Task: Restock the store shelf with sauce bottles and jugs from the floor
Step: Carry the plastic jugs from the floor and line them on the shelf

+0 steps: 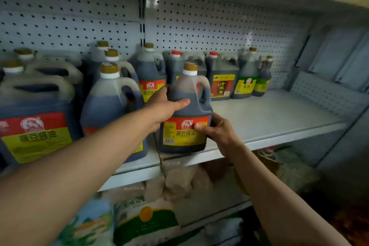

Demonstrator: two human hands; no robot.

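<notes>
Fingers of the left hand curl round the shoulder of a soy sauce jug, while the right hand grips its lower right corner, thumb pressed on the label. That jug stands upright at the front edge of the shelf, just beside a larger jug on its left. To its right the shelf surface runs bare to the side wall; vinegar jugs line the pegboard behind. Dark sauce fills it to the shoulder; gold cap, red and yellow label.
</notes>
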